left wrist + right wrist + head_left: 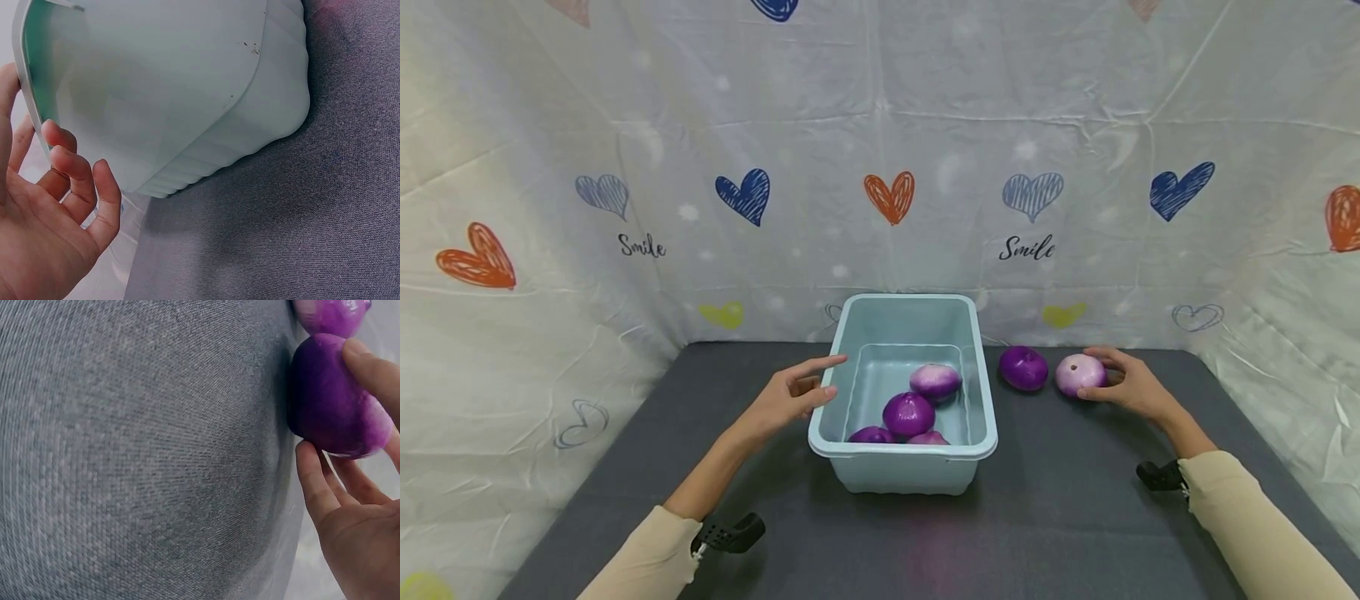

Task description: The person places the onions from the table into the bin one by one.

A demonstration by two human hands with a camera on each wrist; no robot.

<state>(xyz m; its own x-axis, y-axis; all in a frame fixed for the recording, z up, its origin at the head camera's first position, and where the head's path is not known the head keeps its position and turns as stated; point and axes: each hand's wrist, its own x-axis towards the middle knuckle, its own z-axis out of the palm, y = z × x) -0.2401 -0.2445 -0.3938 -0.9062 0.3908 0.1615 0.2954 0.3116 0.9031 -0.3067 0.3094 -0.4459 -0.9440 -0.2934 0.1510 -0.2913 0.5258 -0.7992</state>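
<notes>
My right hand [1123, 385] grips a pale purple-and-white onion [1078, 376] at the right back of the table, thumb on one side and fingers on the other. In the right wrist view the same onion [334, 397] shows its dark purple side. Just left of it sits a dark purple onion [1023, 368]. A light blue plastic tub [901, 472] stands in the middle and holds several purple onions [909, 415]. At the tub's left rim is my left hand [788, 398], index finger extended to the rim, the other fingers loosely bent [75, 181].
The dark grey tabletop [1045, 517] carries everything. Behind it hangs a pale curtain [820, 250] with printed hearts and words, close to the tub's far end. A black wrist strap [730, 533] shows at each sleeve.
</notes>
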